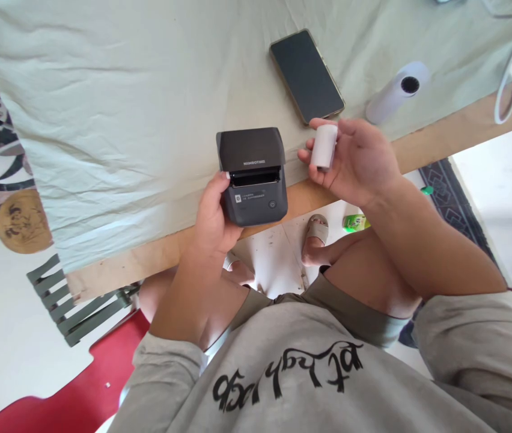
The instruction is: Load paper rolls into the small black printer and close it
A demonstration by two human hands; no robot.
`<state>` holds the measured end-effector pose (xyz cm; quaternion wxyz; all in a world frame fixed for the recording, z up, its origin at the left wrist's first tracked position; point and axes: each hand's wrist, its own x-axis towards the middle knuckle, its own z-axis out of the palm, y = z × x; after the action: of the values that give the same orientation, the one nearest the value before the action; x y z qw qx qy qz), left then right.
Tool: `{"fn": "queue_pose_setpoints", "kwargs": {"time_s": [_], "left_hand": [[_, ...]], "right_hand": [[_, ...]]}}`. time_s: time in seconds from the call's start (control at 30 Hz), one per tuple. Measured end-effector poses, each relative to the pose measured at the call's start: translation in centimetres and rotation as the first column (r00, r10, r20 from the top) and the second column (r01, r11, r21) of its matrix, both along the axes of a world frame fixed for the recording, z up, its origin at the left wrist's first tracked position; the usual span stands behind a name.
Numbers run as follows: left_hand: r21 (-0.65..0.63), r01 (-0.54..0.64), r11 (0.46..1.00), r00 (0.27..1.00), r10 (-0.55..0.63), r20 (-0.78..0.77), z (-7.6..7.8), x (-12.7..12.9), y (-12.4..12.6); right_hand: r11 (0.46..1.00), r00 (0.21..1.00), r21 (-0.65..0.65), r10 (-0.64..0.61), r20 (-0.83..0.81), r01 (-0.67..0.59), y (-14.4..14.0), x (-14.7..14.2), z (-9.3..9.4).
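One printer [253, 180], two paper rolls [324, 146], one phone [306, 76]

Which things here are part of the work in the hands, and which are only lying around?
In hand:
- printer, lid open, held by the left hand
- small paper roll, in the right hand

Lying about:
- phone on the cloth
- bigger roll near the table edge
- green packet on the floor

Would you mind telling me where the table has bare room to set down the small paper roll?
Bare cloth lies left of the printer and phone. It is crowded on the right, between the phone and the larger roll.
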<state>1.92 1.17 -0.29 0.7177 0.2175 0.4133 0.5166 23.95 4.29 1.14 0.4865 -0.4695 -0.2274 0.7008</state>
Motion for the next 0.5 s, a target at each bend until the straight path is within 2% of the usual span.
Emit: {"fn": "queue_pose_setpoints", "kwargs": {"time_s": [0.03,0.1,0.17,0.2,0.23,0.27,0.33,0.37,0.4,0.43,0.5], "left_hand": [[0.001,0.001,1.000,1.000,-0.001,0.021,0.0,0.0,0.0],[0.004,-0.007,1.000,0.999,0.007,0.048,0.0,0.1,0.0],[0.012,-0.024,1.000,0.999,0.023,0.042,0.0,0.2,0.0],[0.016,-0.034,0.999,0.999,0.033,0.033,-0.1,0.3,0.1],[0.018,-0.041,0.999,0.999,0.040,0.026,-0.1,0.3,0.1],[0.017,-0.042,0.999,0.999,0.041,0.023,-0.1,0.3,0.0],[0.011,-0.028,1.000,0.999,0.027,0.027,-0.1,0.3,0.0],[0.012,-0.019,1.000,0.999,0.018,0.027,-0.2,0.4,-0.1],[0.019,-0.017,1.000,1.000,0.017,0.022,-0.2,0.4,-0.1],[0.029,-0.015,0.999,1.000,0.015,0.014,-0.2,0.4,-0.1],[0.050,-0.023,0.998,1.000,0.023,-0.007,-0.3,0.4,-0.2]], "right_hand": [[1.000,1.000,0.022,-0.009,0.025,0.009,-0.2,-0.1,0.2],[0.988,0.990,0.152,-0.041,0.133,0.021,-0.8,-0.3,0.9],[0.936,0.942,0.345,-0.054,0.331,-0.068,-1.7,-0.5,2.1],[0.883,0.891,0.430,-0.032,0.452,-0.186,-2.1,-0.7,2.8],[0.804,0.822,0.491,-0.005,0.570,-0.336,-2.6,-0.8,3.5],[0.700,0.740,0.518,0.023,0.672,-0.492,-2.9,-1.0,4.1],[0.477,0.584,0.486,0.075,0.808,-0.732,-3.3,-1.7,4.9],[0.399,0.528,0.456,0.086,0.845,-0.795,-3.4,-2.1,5.0],[0.361,0.486,0.428,0.085,0.870,-0.829,-3.4,-2.5,5.1],[0.349,0.459,0.409,0.074,0.885,-0.843,-3.3,-2.9,5.0],[0.364,0.442,0.411,0.000,0.897,-0.835,-3.0,-3.6,4.7]]}}
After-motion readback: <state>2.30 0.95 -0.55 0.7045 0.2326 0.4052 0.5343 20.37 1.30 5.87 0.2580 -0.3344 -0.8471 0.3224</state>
